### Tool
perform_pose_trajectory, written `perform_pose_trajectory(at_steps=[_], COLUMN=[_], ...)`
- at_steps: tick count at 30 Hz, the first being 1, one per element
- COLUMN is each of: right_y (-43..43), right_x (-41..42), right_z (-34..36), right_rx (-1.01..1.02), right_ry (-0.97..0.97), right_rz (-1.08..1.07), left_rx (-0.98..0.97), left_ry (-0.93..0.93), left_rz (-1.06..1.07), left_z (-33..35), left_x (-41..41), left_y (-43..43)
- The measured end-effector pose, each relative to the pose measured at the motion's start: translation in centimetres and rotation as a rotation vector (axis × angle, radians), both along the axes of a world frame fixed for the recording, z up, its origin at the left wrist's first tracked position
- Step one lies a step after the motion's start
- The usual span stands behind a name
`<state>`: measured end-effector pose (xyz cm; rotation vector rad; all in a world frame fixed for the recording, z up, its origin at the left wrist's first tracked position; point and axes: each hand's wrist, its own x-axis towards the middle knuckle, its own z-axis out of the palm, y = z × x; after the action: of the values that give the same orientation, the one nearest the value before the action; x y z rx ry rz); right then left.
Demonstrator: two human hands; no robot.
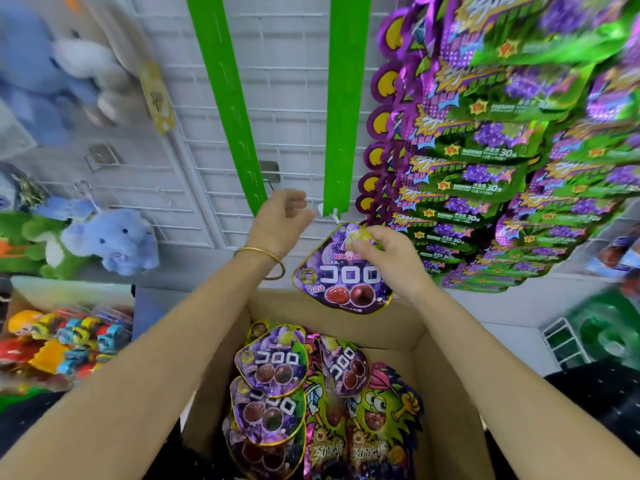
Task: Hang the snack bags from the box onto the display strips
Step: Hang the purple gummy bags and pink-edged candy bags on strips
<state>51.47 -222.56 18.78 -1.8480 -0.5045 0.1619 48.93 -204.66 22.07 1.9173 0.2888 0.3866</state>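
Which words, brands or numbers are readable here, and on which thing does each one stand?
"コロロ": purple bag in the right hand; also purple bags in the box.
"UHA": same held bag, above.
"30": green bags hanging right.
Other print: blurred or too small.
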Motion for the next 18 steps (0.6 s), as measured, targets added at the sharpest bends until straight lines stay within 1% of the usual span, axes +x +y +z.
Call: perform_pose_trajectory(at_steps=[2, 5, 9, 11, 14, 18], right_y=[0.4, 0.4, 0.4, 1.0, 2.6, 4.3], right_x=[1.0, 1.6, 1.6, 2.2, 3.4, 4.5], right_z=[0.7, 0.7, 1.1, 1.7, 2.5, 2.7], right_rx=[-0.006, -0.032, 0.002, 0.009, -0.042, -0.104], right_ry=[-0.02, -0.021, -0.026, -0.075, -0.166, -0.154], right_rz=[-0.033, -0.038, -0.065, -0.115, -0.181, -0.291], left_rx=[-0.032, -0.004, -0.053, -0.067, 0.003, 0.124], left_ry=[-0.044, 0.004, -0.022, -0.039, -0.038, -0.014], left_rz=[0.014, -0.008, 0.007, -0.022, -0.089, -0.112], left_z=[1.6, 1.8, 1.4, 1.8, 2.5, 3.1], left_x=[2.8, 5.3, 6.6, 6.6, 6.4, 6.3], left_y=[-0.3, -1.1, -1.6, -1.7, -1.7, -1.5])
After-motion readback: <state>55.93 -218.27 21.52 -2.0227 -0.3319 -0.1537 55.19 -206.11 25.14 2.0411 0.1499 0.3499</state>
